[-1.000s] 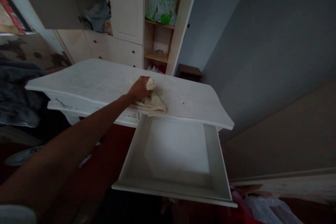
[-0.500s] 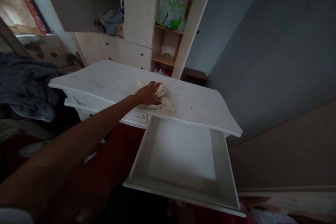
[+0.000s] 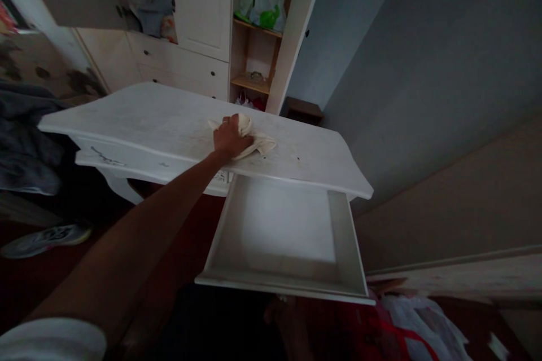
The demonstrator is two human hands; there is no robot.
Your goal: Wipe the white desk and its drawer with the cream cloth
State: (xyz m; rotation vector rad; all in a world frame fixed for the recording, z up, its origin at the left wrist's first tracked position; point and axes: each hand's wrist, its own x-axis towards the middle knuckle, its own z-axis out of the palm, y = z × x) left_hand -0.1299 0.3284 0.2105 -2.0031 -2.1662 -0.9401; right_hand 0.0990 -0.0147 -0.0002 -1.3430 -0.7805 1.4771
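Pressing down on the white tabletop (image 3: pixel 139 115), the left hand (image 3: pixel 231 138) is partly closed over a cream cloth (image 3: pixel 260 144). The fingers curl around a bunched part of the cloth, and the thumb lies toward the right, against the fabric. A ring (image 3: pixel 226 122) shows on one finger. The left forearm reaches in from the lower left, with a white sleeve (image 3: pixel 55 338) at its lower end.

The cloth is crumpled. It lies around the middle of the tabletop, behind the left part of a pulled-out drawer (image 3: pixel 288 225). One rounded fold stands up beside the fingers, a loose flap spreads flat to the right, and a small corner shows to the left of the hand.

The tabletop carries greyish smudges to the left of the cloth and small dark specks to its right. Its front edge is curved.

The right hand (image 3: pixel 282 313) is dimly visible below the drawer front; whether it holds anything cannot be told, nor how far its fingers are spread.

Beyond the tabletop stands a white wardrobe (image 3: pixel 203 5), with plastic bags (image 3: pixel 269 0) on a shelf. A shoe (image 3: pixel 46 240) lies on the floor at the left.
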